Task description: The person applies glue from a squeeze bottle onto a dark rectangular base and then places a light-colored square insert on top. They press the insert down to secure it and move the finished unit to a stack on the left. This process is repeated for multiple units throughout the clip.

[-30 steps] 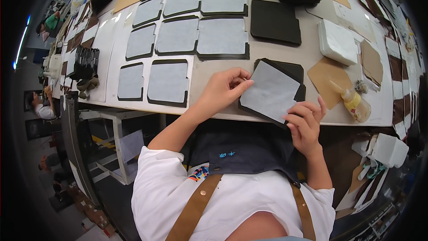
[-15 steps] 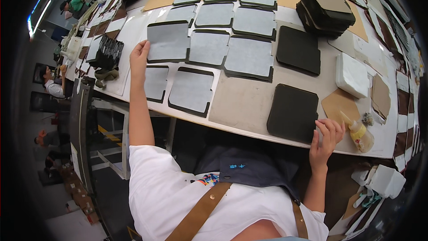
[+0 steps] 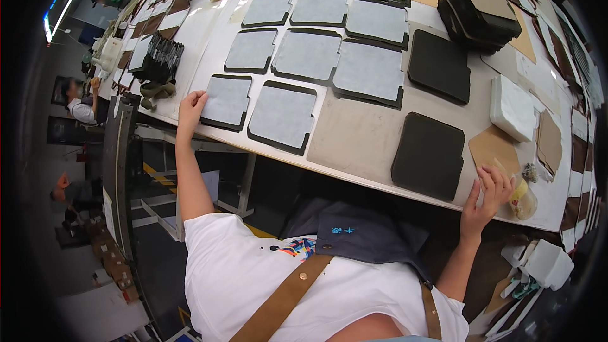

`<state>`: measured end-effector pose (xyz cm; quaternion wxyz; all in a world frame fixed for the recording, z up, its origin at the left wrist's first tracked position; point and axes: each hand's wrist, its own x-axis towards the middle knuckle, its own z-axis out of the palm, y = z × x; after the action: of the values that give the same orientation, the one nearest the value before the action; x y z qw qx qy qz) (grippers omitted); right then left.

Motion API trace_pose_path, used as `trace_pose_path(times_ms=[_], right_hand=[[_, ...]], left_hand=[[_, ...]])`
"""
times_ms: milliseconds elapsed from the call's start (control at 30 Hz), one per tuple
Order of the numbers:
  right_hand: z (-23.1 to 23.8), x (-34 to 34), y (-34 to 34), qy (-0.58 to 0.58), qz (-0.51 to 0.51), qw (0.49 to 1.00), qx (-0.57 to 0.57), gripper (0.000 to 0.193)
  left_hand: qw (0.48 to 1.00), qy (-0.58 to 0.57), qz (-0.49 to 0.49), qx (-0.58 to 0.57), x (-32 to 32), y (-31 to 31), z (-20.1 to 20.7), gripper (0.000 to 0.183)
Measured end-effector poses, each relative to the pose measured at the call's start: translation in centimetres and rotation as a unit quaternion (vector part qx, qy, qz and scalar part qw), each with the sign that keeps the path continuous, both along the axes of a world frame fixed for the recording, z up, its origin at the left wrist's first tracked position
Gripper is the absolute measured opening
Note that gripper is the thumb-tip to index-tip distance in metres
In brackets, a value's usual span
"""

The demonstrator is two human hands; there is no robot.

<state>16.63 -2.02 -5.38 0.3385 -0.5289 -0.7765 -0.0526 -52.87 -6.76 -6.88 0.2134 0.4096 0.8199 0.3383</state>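
While the left hand reaches out to the front-left panel, its fingers sit close together at that panel's left edge; whether they pinch it or merely rest there, I cannot tell. The panel, grey with a black border, lies flat at the near left corner of the rows, just beside another panel on its right. It looks thin and light, probably bendy rather than brittle, with a matt face that should not slip much. The black margin seems the best place to hold, near a corner or with both sides supported, since one pinched edge might let the rest sag or crease. The right hand is loosely curled, thumb apart from the fingers, with nothing visible in its grasp; it hovers beside the bottle, right of the black stack and near the brown card.
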Motion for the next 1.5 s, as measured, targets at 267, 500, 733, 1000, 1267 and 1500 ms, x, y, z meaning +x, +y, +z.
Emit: trace_pose_path(times_ms=[267,500,733,1000,1267,1500], right_hand=[[1.2,11.8,-1.0,-0.023,-0.291,0.948,0.124,0.029],[-2.7,18.8,-3.0,0.441,-0.221,0.854,-0.168,0.052],[-3.0,19.2,-2.1,0.428,-0.221,0.839,-0.253,0.063],[-4.9,19.1,-1.9,0.536,-0.223,0.810,-0.079,0.050],[0.4,14.2,-2.5,0.687,-0.060,0.724,0.013,0.068],[2.1,5.9,-2.0,0.554,-0.034,0.830,-0.061,0.081]], left_hand=[[0.938,0.325,0.009,0.117,7.6,3.1,3.1,0.021],[0.894,0.223,-0.305,0.242,25.6,10.5,5.8,0.019],[0.707,0.151,-0.627,0.291,46.3,12.4,3.2,0.028],[0.672,0.275,-0.654,0.213,51.3,12.9,2.0,0.035],[0.732,0.198,-0.615,0.217,48.2,11.5,2.4,0.033],[0.801,0.158,-0.546,0.189,41.6,6.2,3.8,0.030]])
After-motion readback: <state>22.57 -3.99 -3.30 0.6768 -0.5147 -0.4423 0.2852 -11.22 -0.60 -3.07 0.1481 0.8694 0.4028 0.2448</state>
